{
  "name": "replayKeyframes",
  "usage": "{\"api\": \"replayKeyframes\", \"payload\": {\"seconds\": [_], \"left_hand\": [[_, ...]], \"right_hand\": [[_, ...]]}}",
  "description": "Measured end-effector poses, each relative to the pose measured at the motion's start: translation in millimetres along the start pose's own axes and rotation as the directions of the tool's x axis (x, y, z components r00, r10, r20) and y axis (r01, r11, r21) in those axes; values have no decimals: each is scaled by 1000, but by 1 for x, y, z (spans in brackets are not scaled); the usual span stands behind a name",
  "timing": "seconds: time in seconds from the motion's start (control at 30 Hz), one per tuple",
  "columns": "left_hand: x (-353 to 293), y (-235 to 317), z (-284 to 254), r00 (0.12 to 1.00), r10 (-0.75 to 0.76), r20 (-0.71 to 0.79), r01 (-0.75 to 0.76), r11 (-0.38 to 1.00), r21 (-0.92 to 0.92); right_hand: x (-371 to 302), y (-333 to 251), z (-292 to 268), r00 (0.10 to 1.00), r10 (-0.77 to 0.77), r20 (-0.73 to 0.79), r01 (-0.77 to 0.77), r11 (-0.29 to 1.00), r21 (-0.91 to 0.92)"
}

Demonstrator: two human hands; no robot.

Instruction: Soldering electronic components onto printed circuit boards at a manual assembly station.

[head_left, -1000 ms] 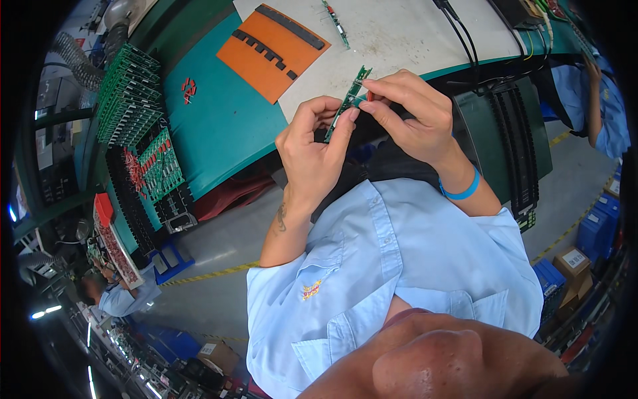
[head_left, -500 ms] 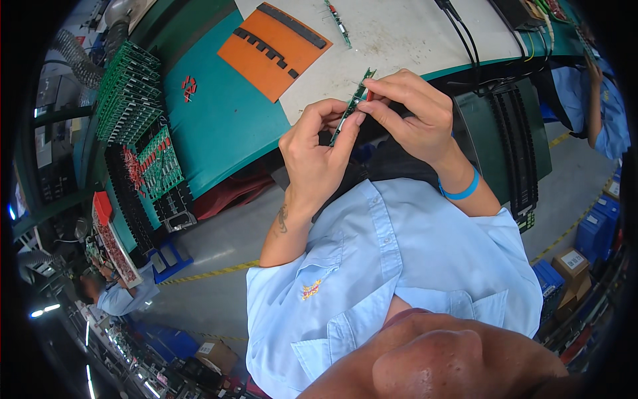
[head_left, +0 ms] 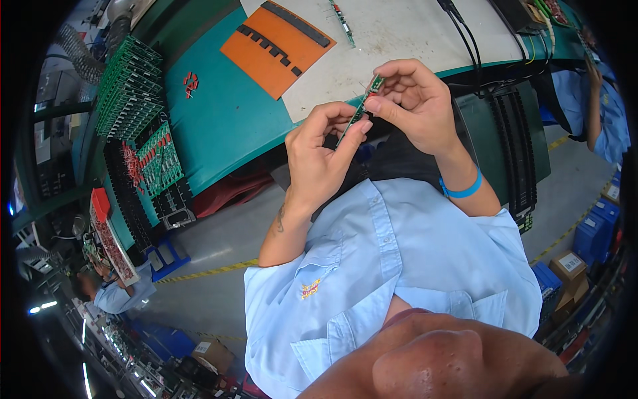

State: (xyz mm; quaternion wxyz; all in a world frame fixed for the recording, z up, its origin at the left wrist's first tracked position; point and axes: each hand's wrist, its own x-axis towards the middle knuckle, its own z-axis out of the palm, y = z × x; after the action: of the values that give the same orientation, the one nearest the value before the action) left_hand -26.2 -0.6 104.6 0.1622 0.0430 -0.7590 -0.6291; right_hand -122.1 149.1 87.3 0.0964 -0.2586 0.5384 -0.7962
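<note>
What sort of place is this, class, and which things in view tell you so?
Most likely an electronics assembly workshop: both hands hold a narrow green circuit board, racks of green boards stand on the teal workbench, and other workers sit nearby.

Narrow green circuit-board strips: two, one held [head_left: 362, 108], one lying on the white mat [head_left: 341, 13]. Orange rectangular sheet with black strips [head_left: 276, 41]: one. Blue wristband [head_left: 463, 189]: one. Racks of green circuit boards [head_left: 126, 83]: several, uncounted.

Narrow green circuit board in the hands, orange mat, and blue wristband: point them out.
narrow green circuit board [head_left: 359, 110], head view, mid-strip between the hands.
orange mat [head_left: 266, 56], head view, bare centre.
blue wristband [head_left: 463, 191], head view, band's outer face.
</note>
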Motion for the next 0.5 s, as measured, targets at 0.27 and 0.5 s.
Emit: {"api": "replayKeyframes", "payload": {"seconds": [0.27,0.5], "left_hand": [[3,6,-7,930,-345,127,364,825,-433],[2,2,-9,933,-325,155,360,825,-436]], "right_hand": [[6,-8,-9,991,103,83,-92,988,-124],[4,-11,-3,993,104,58,-96,987,-133]]}}
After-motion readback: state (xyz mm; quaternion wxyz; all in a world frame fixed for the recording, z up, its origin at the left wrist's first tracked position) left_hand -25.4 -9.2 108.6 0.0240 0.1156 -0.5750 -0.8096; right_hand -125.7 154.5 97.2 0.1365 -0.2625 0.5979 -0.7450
